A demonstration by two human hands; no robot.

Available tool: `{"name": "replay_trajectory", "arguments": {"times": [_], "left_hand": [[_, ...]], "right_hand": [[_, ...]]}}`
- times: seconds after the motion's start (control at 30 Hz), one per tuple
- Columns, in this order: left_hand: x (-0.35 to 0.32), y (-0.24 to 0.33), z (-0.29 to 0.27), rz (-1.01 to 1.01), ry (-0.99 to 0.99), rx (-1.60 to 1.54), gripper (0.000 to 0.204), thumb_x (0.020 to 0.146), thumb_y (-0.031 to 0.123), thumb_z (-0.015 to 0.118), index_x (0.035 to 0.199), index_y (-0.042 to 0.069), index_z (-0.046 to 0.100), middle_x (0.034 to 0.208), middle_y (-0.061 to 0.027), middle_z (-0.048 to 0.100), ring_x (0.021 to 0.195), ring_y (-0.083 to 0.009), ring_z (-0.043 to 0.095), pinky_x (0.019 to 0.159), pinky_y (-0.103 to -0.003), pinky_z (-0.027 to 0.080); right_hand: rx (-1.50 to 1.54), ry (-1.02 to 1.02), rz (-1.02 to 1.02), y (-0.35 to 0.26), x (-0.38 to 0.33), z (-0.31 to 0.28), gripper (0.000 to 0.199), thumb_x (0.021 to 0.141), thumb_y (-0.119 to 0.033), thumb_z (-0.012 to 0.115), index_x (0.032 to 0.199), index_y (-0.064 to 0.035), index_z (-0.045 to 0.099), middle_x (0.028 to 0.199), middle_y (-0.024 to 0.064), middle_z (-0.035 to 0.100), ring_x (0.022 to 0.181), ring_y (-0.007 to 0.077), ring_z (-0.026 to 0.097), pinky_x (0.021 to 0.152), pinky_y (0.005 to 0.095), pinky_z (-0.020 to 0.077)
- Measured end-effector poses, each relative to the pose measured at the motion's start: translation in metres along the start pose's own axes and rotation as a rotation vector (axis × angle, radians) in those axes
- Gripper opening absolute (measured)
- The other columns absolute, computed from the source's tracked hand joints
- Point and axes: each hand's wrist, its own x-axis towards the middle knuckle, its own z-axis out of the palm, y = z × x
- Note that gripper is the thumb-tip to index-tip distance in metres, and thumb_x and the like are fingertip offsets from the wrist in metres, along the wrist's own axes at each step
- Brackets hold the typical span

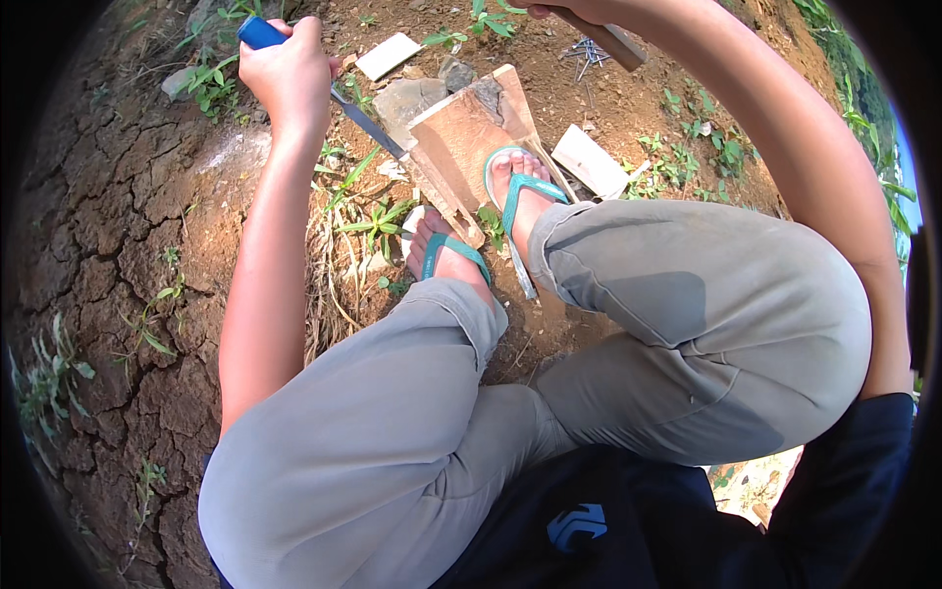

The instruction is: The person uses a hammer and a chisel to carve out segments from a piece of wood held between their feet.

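Observation:
My left hand (291, 80), at the upper left, is closed around the blue handle of a chisel (368, 126). The chisel's flat metal blade slants down to the right, its tip at the left edge of a wooden board (453, 130). My right hand (579, 8) is cut off by the top edge of the head view. It grips a brown wooden bar (606, 41), which sticks out down to the right, raised above the ground. The rest of the bar is hidden. My right foot in a teal flip-flop (530, 187) presses on the board, which has a split, rough left edge.
Stones (407, 101) lie under and behind the board. A pale wood offcut (390, 56) is beyond it, another wood block (589, 162) to its right. Several nails (587, 57) lie on the soil near the bar. Cracked dry earth (128, 245) with small weeds spreads to the left.

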Motion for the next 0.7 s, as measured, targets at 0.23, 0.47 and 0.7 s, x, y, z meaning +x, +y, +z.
{"name": "replay_trajectory", "arguments": {"times": [0.23, 0.47, 0.7], "left_hand": [[0.009, -0.006, -0.010, -0.068, 0.068, 0.117, 0.023, 0.088, 0.002, 0.066, 0.094, 0.007, 0.045, 0.067, -0.0035, 0.054, 0.049, -0.0132, 0.052, 0.045, -0.028, 0.046], [0.002, 0.002, 0.003, -0.096, 0.044, -0.014, 0.017, 0.087, 0.009, 0.066, 0.088, 0.006, 0.049, 0.062, -0.0017, 0.051, 0.043, -0.0129, 0.050, 0.041, -0.029, 0.042], [0.003, 0.003, -0.001, -0.161, 0.074, 0.026, 0.019, 0.089, 0.013, 0.068, 0.084, 0.004, 0.051, 0.063, -0.0043, 0.055, 0.045, -0.0154, 0.053, 0.043, -0.031, 0.042]], "right_hand": [[-0.080, 0.069, -0.379, -0.037, -0.006, -0.031, 0.032, 0.082, -0.019, 0.068, 0.110, -0.0056, 0.076, 0.092, 0.0215, 0.075, 0.087, 0.0343, 0.074, 0.079, 0.0428, 0.0571], [-0.136, 0.089, -0.559, -0.053, 0.030, -0.045, 0.030, 0.085, -0.013, 0.068, 0.113, -0.0089, 0.076, 0.087, 0.0205, 0.074, 0.083, 0.0328, 0.074, 0.075, 0.0438, 0.0566], [-0.066, 0.110, -0.573, -0.067, 0.056, -0.041, 0.038, 0.079, -0.008, 0.072, 0.117, -0.0119, 0.077, 0.094, 0.0211, 0.076, 0.086, 0.0310, 0.075, 0.078, 0.0412, 0.0582]]}}
